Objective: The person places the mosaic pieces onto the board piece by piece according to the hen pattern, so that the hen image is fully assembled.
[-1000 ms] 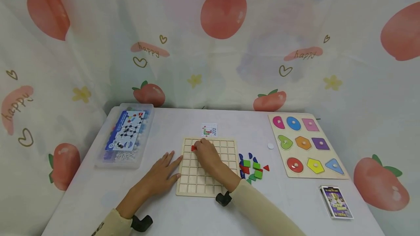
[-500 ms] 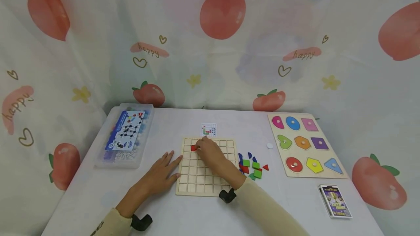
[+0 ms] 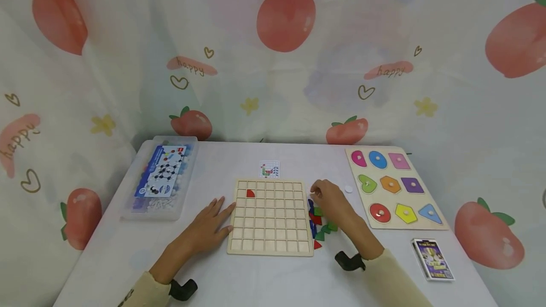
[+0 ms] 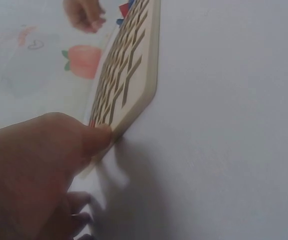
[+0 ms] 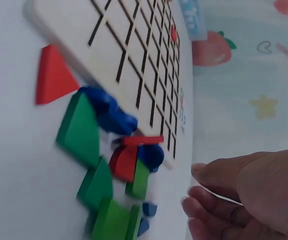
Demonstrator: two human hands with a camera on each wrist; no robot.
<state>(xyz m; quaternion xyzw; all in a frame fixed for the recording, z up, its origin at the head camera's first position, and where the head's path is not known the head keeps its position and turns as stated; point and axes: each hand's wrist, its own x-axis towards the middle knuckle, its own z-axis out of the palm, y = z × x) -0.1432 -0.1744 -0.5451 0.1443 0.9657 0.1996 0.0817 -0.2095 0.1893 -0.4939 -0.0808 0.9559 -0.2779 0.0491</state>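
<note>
A wooden grid board [image 3: 273, 224] lies flat in the middle of the table, with one red quarter-round piece [image 3: 250, 194] in an upper-left cell. My left hand [image 3: 209, 224] rests at the board's left edge, fingers spread; in the left wrist view its thumb [image 4: 96, 140] touches the rim. Off the board's right side, my right hand [image 3: 332, 200] hovers over loose pieces, fingers loosely bent and nothing visible between them. Those pieces include a red triangle [image 5: 53, 75], a green piece [image 5: 81, 130] and several blue ones, partly hidden by the hand in the head view.
A small picture card [image 3: 269, 169] lies beyond the board. At left stands a clear plastic case [image 3: 166, 174] with a blue label. To the right are a white disc [image 3: 348, 189], a shape puzzle board [image 3: 398, 193] and a card box [image 3: 432, 259].
My right hand has left the red piece in its cell and moved right, off the board, to above the loose pieces. My left hand has stayed at the board's edge.
</note>
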